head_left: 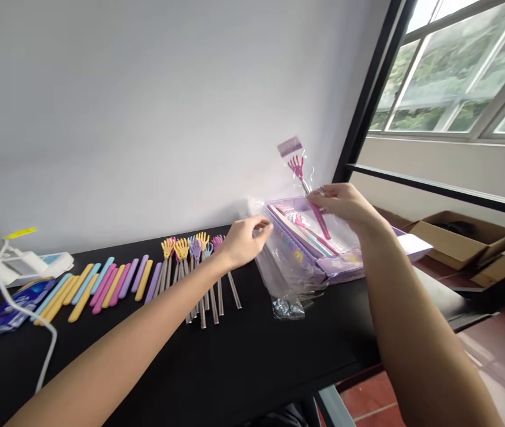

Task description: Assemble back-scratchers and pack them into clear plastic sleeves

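My right hand [339,204] is closed on a pink back scratcher [320,220] in a clear plastic sleeve, holding it tilted above an open purple box [299,261]. Its hand-shaped head points up, and the sleeve ends in a purple printed header. Inside the box lie several more wrapped back scratchers [310,232]. My left hand [246,242], fingers curled in and nothing visible in them, hovers just left of the box by a stack of clear plastic sleeves [272,276]. Below and left of it lie several metal rods with coloured hand-shaped heads [194,246].
Several coloured plastic handles [110,284] lie in a row on the black table [235,367]. A blue packet [16,305], a white power strip [25,267] and a white cable [48,326] are at the left. Cardboard boxes [457,240] stand at the right, beyond the table.
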`<state>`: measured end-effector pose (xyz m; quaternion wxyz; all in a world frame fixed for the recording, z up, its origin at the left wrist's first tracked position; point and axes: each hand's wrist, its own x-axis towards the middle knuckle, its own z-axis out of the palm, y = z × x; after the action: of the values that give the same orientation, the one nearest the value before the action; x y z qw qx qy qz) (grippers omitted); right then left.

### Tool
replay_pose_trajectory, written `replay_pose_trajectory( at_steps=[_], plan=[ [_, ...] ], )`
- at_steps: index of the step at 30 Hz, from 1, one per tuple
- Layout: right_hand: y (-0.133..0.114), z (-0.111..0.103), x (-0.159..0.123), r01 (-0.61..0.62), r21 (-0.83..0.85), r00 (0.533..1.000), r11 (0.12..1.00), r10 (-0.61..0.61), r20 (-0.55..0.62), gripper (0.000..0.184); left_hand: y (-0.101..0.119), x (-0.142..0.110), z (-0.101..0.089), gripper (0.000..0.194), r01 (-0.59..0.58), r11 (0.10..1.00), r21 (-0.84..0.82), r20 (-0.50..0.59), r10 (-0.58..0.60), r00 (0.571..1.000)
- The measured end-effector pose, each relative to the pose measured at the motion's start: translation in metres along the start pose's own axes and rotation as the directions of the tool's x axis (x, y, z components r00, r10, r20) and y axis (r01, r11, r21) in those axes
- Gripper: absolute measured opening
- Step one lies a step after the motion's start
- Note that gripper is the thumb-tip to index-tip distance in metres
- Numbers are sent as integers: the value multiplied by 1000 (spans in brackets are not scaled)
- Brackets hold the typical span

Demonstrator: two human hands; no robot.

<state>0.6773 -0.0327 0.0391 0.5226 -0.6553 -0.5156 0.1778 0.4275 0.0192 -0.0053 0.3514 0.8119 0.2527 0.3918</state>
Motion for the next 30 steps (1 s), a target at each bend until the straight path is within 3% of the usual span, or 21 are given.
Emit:
replay_pose_trajectory(
  at_steps=[4,9,11,14,18,21,24,27,30],
  plan=[
    [34,-13,1,-172,-230,964,958,211,160,25,0,5,30,16,-259,942,215,175,224,959],
    [42,1,0,-269,-384,909,883,365,203,25,3,12,53,26,-337,872,355,288,241,927],
    [41,5,0,-220,-474,913,853,351,209,31,4,12,57,29,-330,852,407,302,216,929],
    [40,8,1,-60,-653,965,755,212,156,44,5,10,59,36,-313,829,463,319,173,932],
    [40,10,-1,59,-714,990,698,49,130,32,4,9,55,40,-326,806,494,340,165,926],
    [38,13,-4,110,-693,994,712,-70,85,14,4,6,43,39,-331,793,511,329,175,928],
    [27,18,-12,183,-642,971,745,-240,-2,4,3,1,20,33,-318,790,524,303,176,937],
    [5,32,-24,290,-513,936,808,-350,-21,12,2,-5,-18,27,-273,804,528,255,156,954],
    [-26,56,-36,380,-392,921,838,-380,82,19,1,-14,-62,25,-165,844,511,157,98,983]
  ],
)
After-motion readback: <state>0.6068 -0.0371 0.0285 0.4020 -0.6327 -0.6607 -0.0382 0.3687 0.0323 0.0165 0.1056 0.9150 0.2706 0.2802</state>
